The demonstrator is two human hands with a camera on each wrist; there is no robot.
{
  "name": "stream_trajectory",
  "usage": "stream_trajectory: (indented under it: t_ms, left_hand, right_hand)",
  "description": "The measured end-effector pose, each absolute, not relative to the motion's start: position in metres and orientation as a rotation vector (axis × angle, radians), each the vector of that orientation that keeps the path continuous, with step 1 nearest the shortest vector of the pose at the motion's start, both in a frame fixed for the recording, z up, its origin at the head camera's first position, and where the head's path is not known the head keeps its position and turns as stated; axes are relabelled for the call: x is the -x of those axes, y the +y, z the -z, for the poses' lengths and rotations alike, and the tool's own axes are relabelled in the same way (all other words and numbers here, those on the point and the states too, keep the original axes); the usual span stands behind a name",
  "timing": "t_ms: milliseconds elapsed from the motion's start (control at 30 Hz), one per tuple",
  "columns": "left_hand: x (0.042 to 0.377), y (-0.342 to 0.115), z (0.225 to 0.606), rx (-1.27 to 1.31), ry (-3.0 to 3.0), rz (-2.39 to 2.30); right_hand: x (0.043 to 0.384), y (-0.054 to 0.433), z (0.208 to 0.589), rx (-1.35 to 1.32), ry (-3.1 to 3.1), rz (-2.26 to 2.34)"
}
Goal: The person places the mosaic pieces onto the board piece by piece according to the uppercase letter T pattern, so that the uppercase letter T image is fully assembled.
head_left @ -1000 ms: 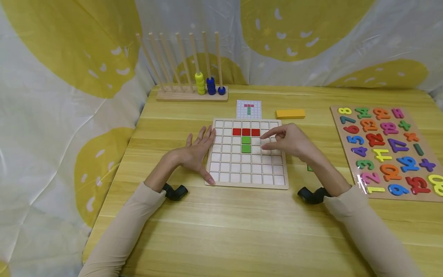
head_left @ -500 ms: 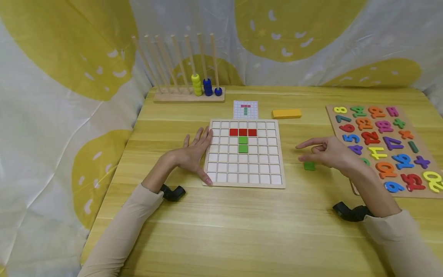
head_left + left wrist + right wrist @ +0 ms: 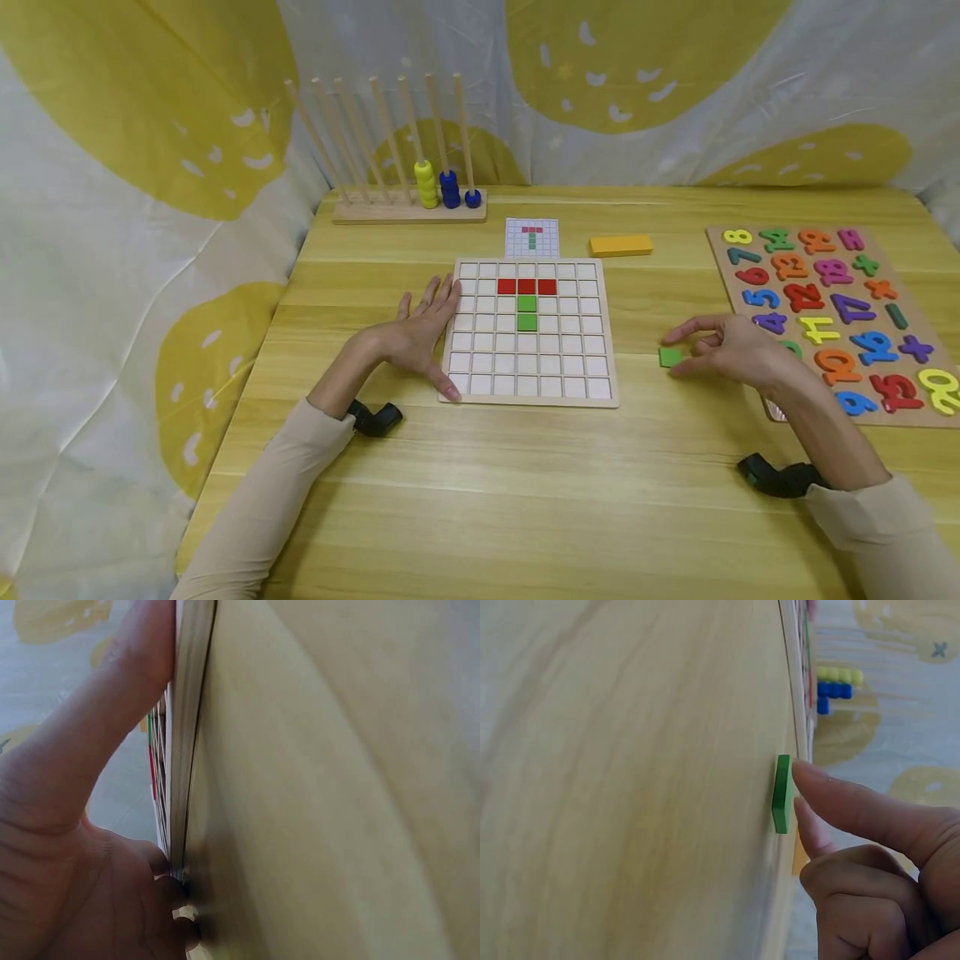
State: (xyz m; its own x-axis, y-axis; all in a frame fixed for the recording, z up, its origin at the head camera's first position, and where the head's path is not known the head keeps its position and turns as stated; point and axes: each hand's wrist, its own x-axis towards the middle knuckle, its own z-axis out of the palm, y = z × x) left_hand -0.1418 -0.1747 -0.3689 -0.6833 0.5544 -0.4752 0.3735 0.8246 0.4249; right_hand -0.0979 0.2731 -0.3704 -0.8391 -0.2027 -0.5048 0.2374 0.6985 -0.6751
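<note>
In the head view my left hand (image 3: 416, 342) lies spread along the left edge of a wooden grid board (image 3: 483, 402), its thumb at the near left corner. Three red tiles (image 3: 527, 287) form a row on the board, with two green tiles (image 3: 527, 312) in a column beneath the middle one. On the table right of the board lies a loose green tile (image 3: 670, 357). My right hand (image 3: 731, 350) has thumb and index finger apart at either side of it. The right wrist view shows fingertips close to this green tile (image 3: 781, 795), without a clear grip.
A small pattern card (image 3: 532, 238) with a red and green T touches the board's far edge. Behind stand a peg abacus (image 3: 408, 213) with yellow and blue beads and an orange block (image 3: 621, 246). A number puzzle board (image 3: 810, 283) lies at the right.
My right hand has moved from over the board to the right and down to the loose green tile. The left hand keeps its place, and the head view has shifted slightly.
</note>
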Motion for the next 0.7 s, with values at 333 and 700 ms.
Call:
stream_trajectory:
  t_ms: [333,700]
  left_hand:
    - [0.1408,-0.1743,0.3685,-0.676,2.400,-0.398]
    - [0.1403,-0.1740,0.3678,-0.676,2.401,-0.399]
  right_hand:
    - [0.0935,0.2743,0.3743,-0.044,2.397,0.989]
    - [0.0948,0.2716,0.3719,-0.028,2.449,0.930]
